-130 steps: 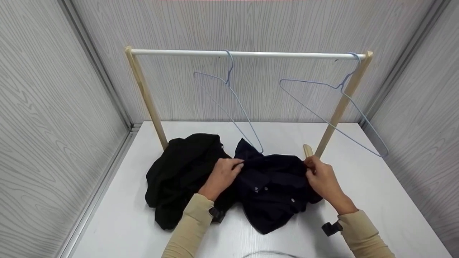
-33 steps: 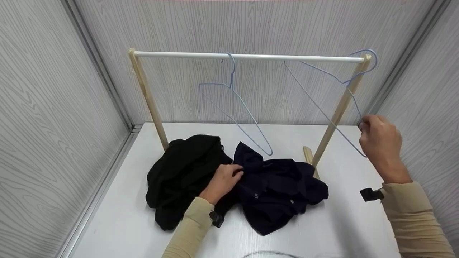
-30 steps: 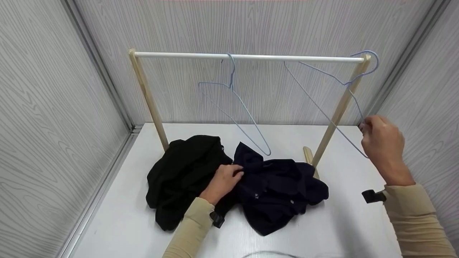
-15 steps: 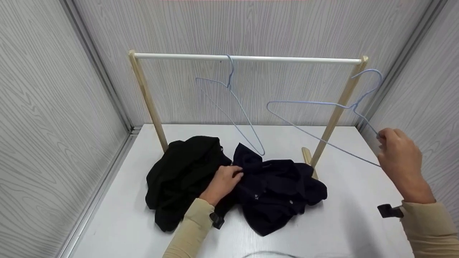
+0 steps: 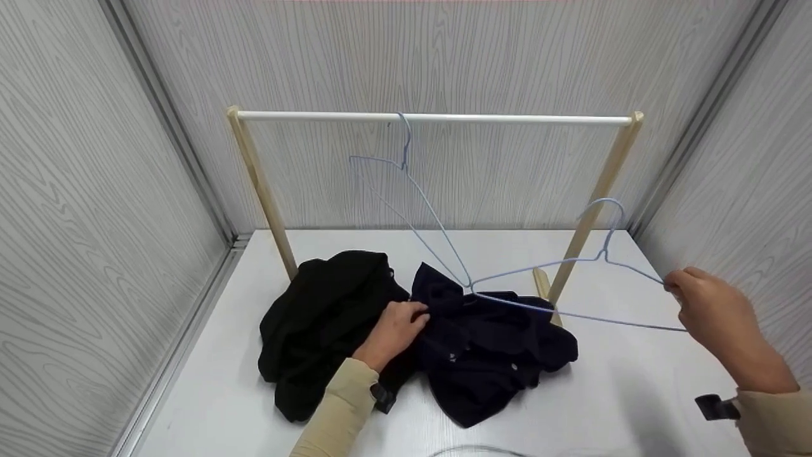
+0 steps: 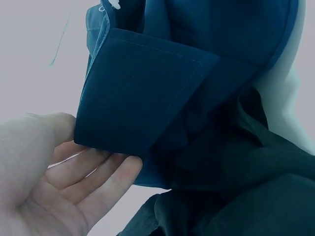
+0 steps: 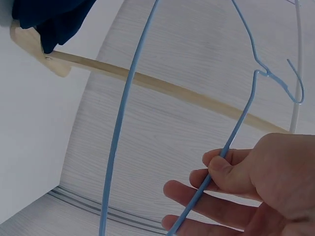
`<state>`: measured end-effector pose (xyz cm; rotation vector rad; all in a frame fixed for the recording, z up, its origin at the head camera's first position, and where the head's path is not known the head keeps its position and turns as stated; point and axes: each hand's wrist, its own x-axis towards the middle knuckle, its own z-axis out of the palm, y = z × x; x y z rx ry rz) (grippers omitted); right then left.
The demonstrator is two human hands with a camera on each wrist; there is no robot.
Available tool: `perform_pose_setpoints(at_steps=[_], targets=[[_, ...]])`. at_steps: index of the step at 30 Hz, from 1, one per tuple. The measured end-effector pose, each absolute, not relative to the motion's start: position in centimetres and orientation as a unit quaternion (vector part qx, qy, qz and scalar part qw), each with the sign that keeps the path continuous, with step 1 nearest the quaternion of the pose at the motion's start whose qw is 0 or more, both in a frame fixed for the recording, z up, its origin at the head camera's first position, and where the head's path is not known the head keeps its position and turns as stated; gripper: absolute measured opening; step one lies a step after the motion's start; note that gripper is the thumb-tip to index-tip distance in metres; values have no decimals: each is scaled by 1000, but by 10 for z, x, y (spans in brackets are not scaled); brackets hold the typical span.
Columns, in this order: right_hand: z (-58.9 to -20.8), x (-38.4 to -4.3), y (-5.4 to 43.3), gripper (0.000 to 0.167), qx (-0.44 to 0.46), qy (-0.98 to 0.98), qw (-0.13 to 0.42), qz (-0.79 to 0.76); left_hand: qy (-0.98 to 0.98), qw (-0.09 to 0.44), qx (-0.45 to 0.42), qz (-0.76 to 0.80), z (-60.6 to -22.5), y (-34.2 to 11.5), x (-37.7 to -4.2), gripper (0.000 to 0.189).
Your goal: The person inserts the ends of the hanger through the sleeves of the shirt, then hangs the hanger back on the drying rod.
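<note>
Blue hanger (image 7: 118, 125), off the rail (image 5: 520, 119), was pinched by right hand (image 5: 717, 311); left hand (image 5: 394, 327) gripped navy garment (image 5: 495, 339).

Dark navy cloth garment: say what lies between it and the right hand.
Head view: the blue wire hanger in the right hand crosses that stretch, over bare white tabletop.

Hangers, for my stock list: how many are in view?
2. One hanger hangs on the white rail; the right hand holds the other hanger. The clothes could hide more, and the thin wire at the bottom edge is unclear.
</note>
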<state>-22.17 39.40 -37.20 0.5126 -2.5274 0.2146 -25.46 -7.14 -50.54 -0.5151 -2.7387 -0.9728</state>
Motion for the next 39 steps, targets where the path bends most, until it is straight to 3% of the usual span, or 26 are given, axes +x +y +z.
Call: perform_pose_setpoints(at_steps=[13, 39], targets=[[-392, -228, 371, 18, 258, -920, 289, 55, -928, 100, -173, -314, -499, -72, -254, 22], [-404, -226, 317, 14, 281, -930, 228, 64, -902, 182, -181, -347, -487, -59, -254, 18]])
